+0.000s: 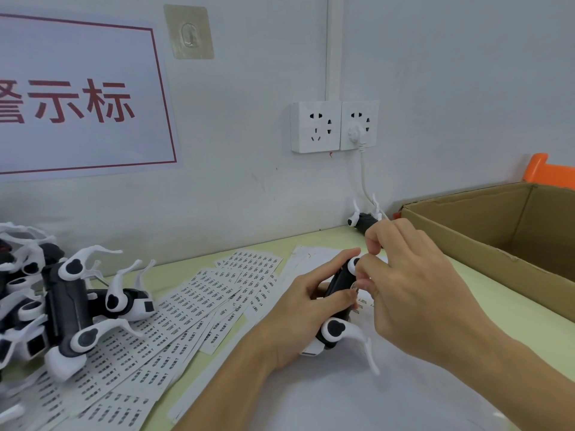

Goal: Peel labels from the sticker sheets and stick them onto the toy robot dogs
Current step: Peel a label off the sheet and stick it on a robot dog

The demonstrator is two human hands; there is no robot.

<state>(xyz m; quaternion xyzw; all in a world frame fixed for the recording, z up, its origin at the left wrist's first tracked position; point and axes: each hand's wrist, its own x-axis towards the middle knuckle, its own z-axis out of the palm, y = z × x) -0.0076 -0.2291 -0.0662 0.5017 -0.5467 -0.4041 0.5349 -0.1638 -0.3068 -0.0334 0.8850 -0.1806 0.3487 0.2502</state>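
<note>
The left hand (306, 309) is curled round the black body of a dog (337, 306), thumb over the top and fingers underneath, holding it belly-up above the table (497, 321) with its white legs pointing out to the right and toward the wall. The right hand (413, 293) comes in over it with thumb and forefinger closed to a fine pinch at the dog's underside; a small pale label (354, 287) shows just at the fingertips, against the black plastic. Whether the label is already stuck down or only held by its edge cannot be told, since the fingers hide most of it.

The step in hand looks to be the sticking itself: a label is being set on the dog's belly. The next move calls for pressing it flat, smoothing it from one end so that it does not crease or lift, and then putting this dog aside; the cardboard box (497, 231) open at the right is a likely place for it.

To the left, a fan of sheets (186, 309) lies spread on the table, most rows full. Further left a pile of dogs (62, 300) lies on the sheets. Another dog (364, 220) lies by the wall under the sockets (334, 126).
</note>
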